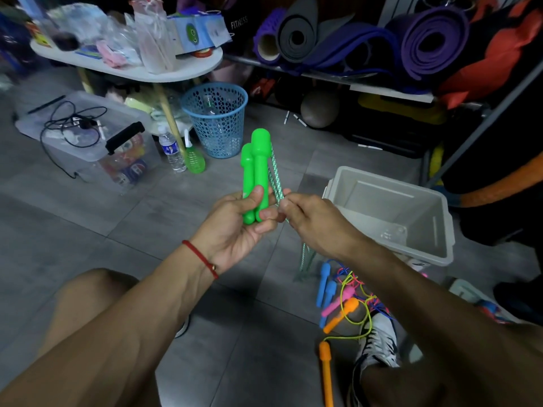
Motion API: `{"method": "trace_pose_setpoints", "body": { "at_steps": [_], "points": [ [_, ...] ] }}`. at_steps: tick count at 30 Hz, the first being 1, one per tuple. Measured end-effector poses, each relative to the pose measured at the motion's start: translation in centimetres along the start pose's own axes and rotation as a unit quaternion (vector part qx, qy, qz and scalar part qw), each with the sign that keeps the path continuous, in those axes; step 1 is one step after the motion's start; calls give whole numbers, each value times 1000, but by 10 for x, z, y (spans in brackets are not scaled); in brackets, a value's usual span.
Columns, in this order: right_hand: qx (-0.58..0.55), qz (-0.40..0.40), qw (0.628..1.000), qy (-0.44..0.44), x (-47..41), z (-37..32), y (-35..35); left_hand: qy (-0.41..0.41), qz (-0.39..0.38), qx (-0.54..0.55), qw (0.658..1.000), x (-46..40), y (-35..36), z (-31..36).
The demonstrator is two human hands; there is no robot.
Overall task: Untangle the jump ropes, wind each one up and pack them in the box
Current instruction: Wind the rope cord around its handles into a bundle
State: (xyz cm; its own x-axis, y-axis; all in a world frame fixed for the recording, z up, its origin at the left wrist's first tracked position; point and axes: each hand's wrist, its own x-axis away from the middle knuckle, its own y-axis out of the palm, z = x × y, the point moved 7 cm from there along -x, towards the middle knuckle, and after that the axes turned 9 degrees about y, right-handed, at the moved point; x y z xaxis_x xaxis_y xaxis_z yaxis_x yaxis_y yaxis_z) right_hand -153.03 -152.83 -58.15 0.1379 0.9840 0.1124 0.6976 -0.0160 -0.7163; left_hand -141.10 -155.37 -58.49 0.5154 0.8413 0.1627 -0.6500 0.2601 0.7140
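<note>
Two green handles (255,174) sit side by side in our left hand (238,227), thumb across the front and fingers curled behind, so the pair is clamped as one bundle. We judge this grip serves as the core for winding: with both handles locked together, the cord can be wrapped around them without the bundle splaying. Long axis of the handles runs near upright, tilted slightly away from us, knobbed ends up, butt ends down in the palm. The green-and-white cord (276,177) leaves the top of the handles, runs down just beside them on their right, and passes into our right hand (311,224), which is closed on it in a pinch, close against the left fingertips. Below that hand the cord hangs toward the floor (147,224); its lower end is blurred, we cannot tell how much is left loose. The pinch likely keeps tension for the next turn. The white box (435,227) stands open on the floor to our right, near at hand; nothing packed is clearly visible inside. On the floor below our right forearm lies the tangle of other ropes (346,301), blue, pink and orange handles with yellow and blue cords crossing, beside our shoe (379,342). That pile looks not yet sorted.
</note>
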Motion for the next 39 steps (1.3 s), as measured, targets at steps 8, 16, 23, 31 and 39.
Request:
{"method": "trace_pose_setpoints", "body": {
  "at_steps": [8, 16, 23, 31, 39],
  "points": [
    [-32, -79, 996, 0, 2, 2, 3, 26, -47, 8, 999, -2, -1, 4],
    [218, 6, 972, -92, 9, 15, -35, 9, -90, -257, 962, -2, -28, 10],
    [295, 38, 931, -209, 30, -17, -49, -25, -127, -554, 823, 0, -59, -12],
    [271, -40, 922, -275, 32, -41, -29, -89, -364, -719, 585, 33, -33, -61],
    [-24, -177, 978, -105, 12, -11, -23, -49, -432, -624, 649, 70, -3, -43]
  ]
}}
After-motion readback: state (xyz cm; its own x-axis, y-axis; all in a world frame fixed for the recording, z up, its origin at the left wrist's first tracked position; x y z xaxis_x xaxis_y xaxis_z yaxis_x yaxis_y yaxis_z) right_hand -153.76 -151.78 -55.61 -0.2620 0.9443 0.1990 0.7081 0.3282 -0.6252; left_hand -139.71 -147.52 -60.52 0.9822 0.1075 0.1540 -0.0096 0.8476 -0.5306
